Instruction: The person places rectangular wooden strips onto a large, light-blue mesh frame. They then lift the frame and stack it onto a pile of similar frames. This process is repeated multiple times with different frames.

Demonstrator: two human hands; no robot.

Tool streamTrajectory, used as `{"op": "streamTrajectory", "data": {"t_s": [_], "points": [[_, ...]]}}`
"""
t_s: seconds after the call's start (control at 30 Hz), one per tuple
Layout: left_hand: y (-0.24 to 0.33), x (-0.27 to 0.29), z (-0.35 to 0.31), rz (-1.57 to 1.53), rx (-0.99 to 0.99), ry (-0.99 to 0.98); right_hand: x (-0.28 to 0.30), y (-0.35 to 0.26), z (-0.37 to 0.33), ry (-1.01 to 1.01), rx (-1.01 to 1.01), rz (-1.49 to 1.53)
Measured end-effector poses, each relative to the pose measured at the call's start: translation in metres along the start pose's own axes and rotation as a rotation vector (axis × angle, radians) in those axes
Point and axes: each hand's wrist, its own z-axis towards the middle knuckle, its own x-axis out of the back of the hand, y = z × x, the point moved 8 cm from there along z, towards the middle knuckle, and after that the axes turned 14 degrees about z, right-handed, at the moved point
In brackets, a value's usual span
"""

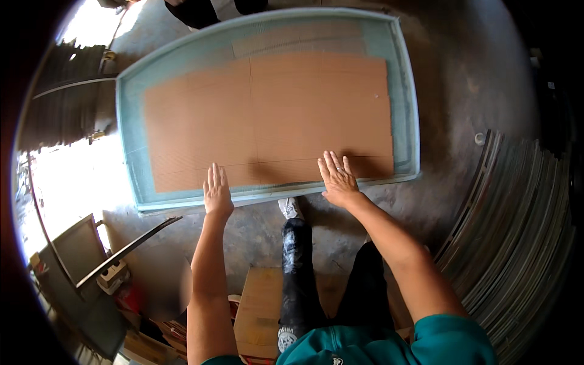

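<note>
A large brown cardboard sheet (274, 112) with creases across it covers most of a pale blue-green framed panel (406, 121) with a mesh-like surface. My left hand (217, 192) is open over the panel's near edge, fingers straight and pointing away from me, its tips over the cardboard. Further right, my right hand (338, 177) is held out flat with fingers apart above the cardboard's near edge. Neither hand holds anything. Dark shadows fall on the cardboard near the hands; I cannot tell whether either palm touches it.
Many thin sheets or frames (508, 237) stand stacked on the right. A dark metal bar (131, 246) juts out at the left. Cardboard pieces (258, 307) lie by my legs. A person's dark-clothed legs (193, 11) are beyond the panel's far edge. Concrete floor (243, 234) surrounds it.
</note>
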Motion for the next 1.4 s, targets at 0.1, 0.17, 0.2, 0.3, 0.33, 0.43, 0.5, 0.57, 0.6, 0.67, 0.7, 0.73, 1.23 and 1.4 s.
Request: {"op": "streamTrajectory", "data": {"t_s": [0.1, 0.17, 0.2, 0.3, 0.33, 0.43, 0.5, 0.57, 0.6, 0.67, 0.7, 0.73, 1.23, 1.4], "points": [[0.007, -0.051, 0.022, 0.017, -0.097, -0.109, -0.065, 0.025, 0.004, -0.025, -0.106, -0.142], [0.010, -0.066, 0.020, -0.007, -0.096, -0.107, -0.068, 0.021, 0.004, 0.065, -0.039, -0.129], [0.011, -0.069, 0.016, -0.005, -0.104, -0.016, -0.067, 0.021, 0.002, 0.067, -0.008, -0.138], [-0.005, -0.063, 0.015, 0.020, -0.150, 0.045, -0.036, 0.006, 0.009, 0.030, 0.065, -0.120], [-0.012, -0.050, 0.023, 0.048, -0.159, 0.077, -0.025, 0.007, 0.019, 0.002, 0.061, -0.107], [-0.027, -0.004, 0.069, 0.014, -0.048, 0.278, 0.018, 0.014, 0.064, 0.163, 0.095, -0.118], [-0.017, -0.022, 0.087, 0.098, -0.092, 0.118, -0.007, 0.033, 0.072, 0.112, 0.033, -0.184], [-0.017, -0.051, 0.077, -0.083, -0.069, 0.247, -0.025, 0.036, 0.058, 0.189, 0.106, -0.122], [-0.015, -0.053, 0.076, -0.099, -0.061, 0.244, -0.027, 0.039, 0.050, 0.186, 0.102, -0.124], [-0.014, -0.028, 0.080, -0.023, -0.110, 0.089, -0.012, 0.037, 0.047, 0.073, 0.061, -0.131], [-0.021, -0.021, 0.085, -0.017, -0.130, 0.185, 0.001, 0.034, 0.053, 0.095, 0.081, -0.140], [-0.026, -0.008, 0.092, 0.035, -0.122, 0.263, 0.016, 0.033, 0.064, 0.216, 0.103, -0.151], [-0.036, 0.017, 0.074, 0.039, -0.265, 0.502, 0.061, 0.030, 0.068, 0.349, 0.278, -0.239], [-0.006, -0.040, 0.059, 0.115, -0.418, 0.152, -0.012, 0.060, 0.043, -0.248, -0.016, -0.289]]}}
